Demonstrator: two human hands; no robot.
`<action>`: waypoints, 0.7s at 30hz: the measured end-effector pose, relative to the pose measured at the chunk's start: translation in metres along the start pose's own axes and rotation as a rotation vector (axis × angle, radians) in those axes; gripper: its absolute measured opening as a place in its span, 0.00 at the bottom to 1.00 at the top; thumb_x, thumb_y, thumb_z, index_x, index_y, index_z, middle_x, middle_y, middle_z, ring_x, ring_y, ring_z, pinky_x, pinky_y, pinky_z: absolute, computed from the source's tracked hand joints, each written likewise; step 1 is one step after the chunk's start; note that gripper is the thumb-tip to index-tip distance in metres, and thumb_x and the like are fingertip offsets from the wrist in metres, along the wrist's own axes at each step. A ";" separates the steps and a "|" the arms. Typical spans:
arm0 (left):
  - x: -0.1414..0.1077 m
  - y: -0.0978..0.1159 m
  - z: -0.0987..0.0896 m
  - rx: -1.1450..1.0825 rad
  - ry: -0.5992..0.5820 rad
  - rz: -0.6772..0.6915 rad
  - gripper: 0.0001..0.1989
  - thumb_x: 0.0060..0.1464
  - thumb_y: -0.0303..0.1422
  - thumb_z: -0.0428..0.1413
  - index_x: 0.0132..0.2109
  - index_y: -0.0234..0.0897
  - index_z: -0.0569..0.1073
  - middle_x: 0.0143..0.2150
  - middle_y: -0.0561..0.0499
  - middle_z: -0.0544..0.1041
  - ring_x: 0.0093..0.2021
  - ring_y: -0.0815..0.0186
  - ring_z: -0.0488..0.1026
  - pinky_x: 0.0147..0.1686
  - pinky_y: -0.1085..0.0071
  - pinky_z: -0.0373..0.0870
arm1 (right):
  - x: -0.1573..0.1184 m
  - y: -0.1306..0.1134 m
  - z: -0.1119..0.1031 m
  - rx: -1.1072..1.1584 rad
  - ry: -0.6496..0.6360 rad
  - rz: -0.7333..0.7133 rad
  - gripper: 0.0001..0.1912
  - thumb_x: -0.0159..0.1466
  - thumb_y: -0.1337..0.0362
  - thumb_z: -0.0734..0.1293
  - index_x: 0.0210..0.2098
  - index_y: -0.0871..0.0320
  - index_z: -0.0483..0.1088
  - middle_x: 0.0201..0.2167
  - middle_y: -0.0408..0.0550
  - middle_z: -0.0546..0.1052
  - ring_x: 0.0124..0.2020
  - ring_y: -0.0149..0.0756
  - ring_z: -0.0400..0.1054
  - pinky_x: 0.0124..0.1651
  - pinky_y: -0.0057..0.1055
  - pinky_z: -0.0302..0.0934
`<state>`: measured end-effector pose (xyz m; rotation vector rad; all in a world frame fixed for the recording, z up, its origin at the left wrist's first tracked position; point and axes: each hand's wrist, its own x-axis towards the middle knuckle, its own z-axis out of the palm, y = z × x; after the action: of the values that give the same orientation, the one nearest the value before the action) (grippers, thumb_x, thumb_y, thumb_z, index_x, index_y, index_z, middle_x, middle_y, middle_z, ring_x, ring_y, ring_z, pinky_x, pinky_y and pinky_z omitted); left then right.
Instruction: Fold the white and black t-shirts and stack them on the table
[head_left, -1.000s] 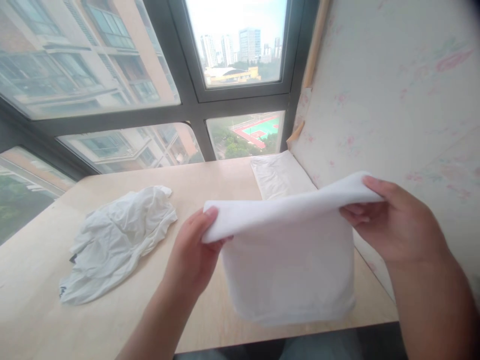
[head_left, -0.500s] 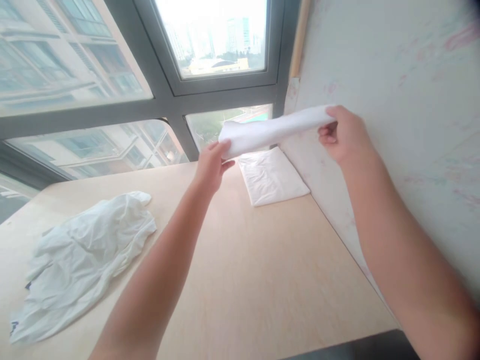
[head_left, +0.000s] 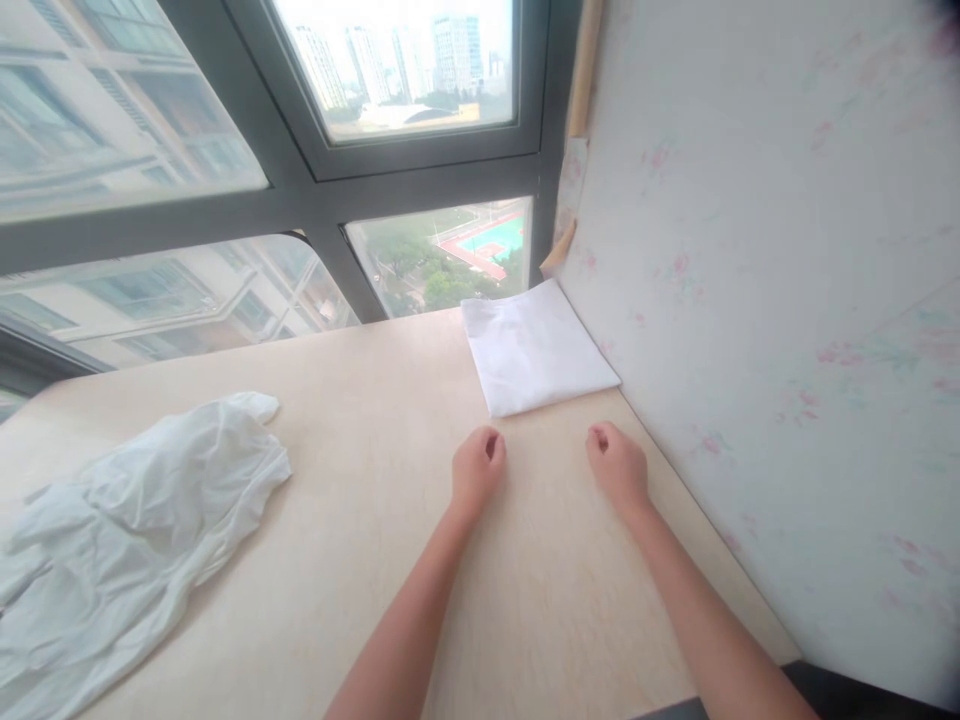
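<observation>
A folded white cloth (head_left: pixel 536 345) lies flat at the far right of the table, against the wall. Just on the near side of its front edge, my left hand (head_left: pixel 477 468) is curled into a loose fist with nothing visible in it. My right hand (head_left: pixel 619 468) is closed the same way, close to the cloth's near right corner and apart from it. Crumpled white fabric, apparently a garment (head_left: pixel 150 530), is spread at the left, partly cut off by the frame.
The pale wooden table (head_left: pixel 360 580) runs up to dark-framed windows (head_left: pixel 435 165) at the back. A flowered wall (head_left: pixel 750 300) borders its right side. Something dark (head_left: pixel 847 690) shows past the table's near right edge.
The folded white cloth that both hands held up has been laid on the folded one at the back and let go. Both hands have drawn down and back, closing.
</observation>
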<state>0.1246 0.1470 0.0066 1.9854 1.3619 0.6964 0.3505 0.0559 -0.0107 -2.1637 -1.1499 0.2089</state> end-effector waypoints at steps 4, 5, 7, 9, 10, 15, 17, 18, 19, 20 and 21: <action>-0.006 -0.008 0.000 0.029 -0.009 0.053 0.08 0.59 0.33 0.49 0.35 0.38 0.72 0.31 0.52 0.74 0.32 0.67 0.68 0.34 0.71 0.59 | -0.009 -0.015 0.007 -0.142 -0.047 -0.017 0.11 0.65 0.62 0.58 0.34 0.57 0.71 0.28 0.46 0.75 0.28 0.30 0.61 0.31 0.28 0.41; -0.007 -0.009 0.001 0.028 -0.003 0.058 0.08 0.59 0.33 0.49 0.36 0.38 0.72 0.32 0.52 0.74 0.32 0.67 0.68 0.35 0.71 0.59 | -0.012 -0.021 0.010 -0.169 -0.050 -0.035 0.11 0.66 0.63 0.59 0.34 0.58 0.71 0.29 0.46 0.75 0.29 0.31 0.61 0.31 0.28 0.41; -0.009 -0.010 0.001 0.021 0.016 0.060 0.08 0.60 0.33 0.49 0.36 0.38 0.72 0.32 0.52 0.75 0.32 0.67 0.69 0.35 0.71 0.60 | -0.021 -0.034 0.018 -0.212 -0.076 -0.131 0.11 0.66 0.64 0.58 0.33 0.58 0.70 0.30 0.46 0.75 0.31 0.31 0.63 0.32 0.28 0.43; -0.013 -0.009 0.001 0.012 0.041 0.059 0.09 0.60 0.33 0.48 0.37 0.38 0.72 0.33 0.52 0.75 0.33 0.67 0.70 0.35 0.71 0.61 | -0.034 -0.050 0.028 -0.235 -0.130 -0.275 0.10 0.67 0.66 0.58 0.33 0.58 0.70 0.31 0.47 0.75 0.34 0.32 0.64 0.34 0.28 0.46; -0.015 -0.008 0.001 0.008 0.054 0.061 0.09 0.60 0.32 0.48 0.37 0.38 0.72 0.33 0.51 0.75 0.33 0.67 0.70 0.35 0.71 0.61 | -0.041 -0.059 0.034 -0.241 -0.159 -0.335 0.10 0.67 0.67 0.58 0.34 0.58 0.70 0.32 0.48 0.75 0.36 0.33 0.65 0.35 0.28 0.48; -0.028 -0.006 0.000 -0.015 0.062 0.099 0.08 0.58 0.28 0.49 0.37 0.39 0.73 0.35 0.50 0.77 0.36 0.66 0.71 0.39 0.70 0.64 | -0.071 -0.103 0.058 -0.243 -0.265 -0.419 0.09 0.68 0.69 0.59 0.41 0.58 0.70 0.38 0.50 0.76 0.42 0.36 0.67 0.41 0.29 0.55; -0.033 -0.009 -0.002 -0.033 0.070 0.093 0.10 0.57 0.26 0.48 0.36 0.39 0.74 0.35 0.50 0.77 0.37 0.66 0.72 0.39 0.71 0.65 | -0.077 -0.116 0.064 -0.260 -0.276 -0.398 0.10 0.69 0.70 0.58 0.43 0.58 0.70 0.39 0.51 0.76 0.42 0.37 0.68 0.42 0.30 0.57; -0.035 -0.011 -0.003 -0.044 0.080 0.085 0.10 0.57 0.26 0.48 0.36 0.38 0.74 0.36 0.50 0.77 0.37 0.66 0.72 0.39 0.71 0.66 | -0.079 -0.121 0.067 -0.272 -0.276 -0.394 0.10 0.69 0.70 0.58 0.43 0.58 0.70 0.40 0.51 0.76 0.42 0.37 0.68 0.42 0.31 0.58; -0.037 -0.013 -0.005 -0.055 0.091 0.077 0.11 0.57 0.26 0.47 0.37 0.38 0.74 0.36 0.50 0.78 0.37 0.66 0.72 0.39 0.71 0.66 | -0.082 -0.124 0.069 -0.284 -0.274 -0.398 0.10 0.69 0.70 0.58 0.43 0.58 0.70 0.40 0.52 0.76 0.42 0.38 0.68 0.43 0.31 0.59; -0.040 -0.015 -0.007 -0.068 0.103 0.071 0.11 0.57 0.26 0.47 0.38 0.38 0.75 0.37 0.49 0.78 0.38 0.66 0.73 0.40 0.71 0.66 | -0.084 -0.127 0.071 -0.297 -0.270 -0.406 0.10 0.69 0.70 0.58 0.43 0.58 0.70 0.40 0.52 0.76 0.42 0.38 0.68 0.43 0.32 0.59; -0.043 -0.018 -0.010 -0.081 0.114 0.066 0.11 0.57 0.26 0.47 0.38 0.38 0.75 0.37 0.49 0.78 0.38 0.66 0.73 0.40 0.70 0.67 | -0.086 -0.130 0.073 -0.308 -0.267 -0.420 0.10 0.69 0.70 0.58 0.43 0.58 0.70 0.40 0.52 0.75 0.42 0.38 0.68 0.43 0.32 0.60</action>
<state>0.0927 0.1137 -0.0030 1.9599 1.3171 0.8928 0.1800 0.0742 0.0004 -2.1305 -1.8631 0.1419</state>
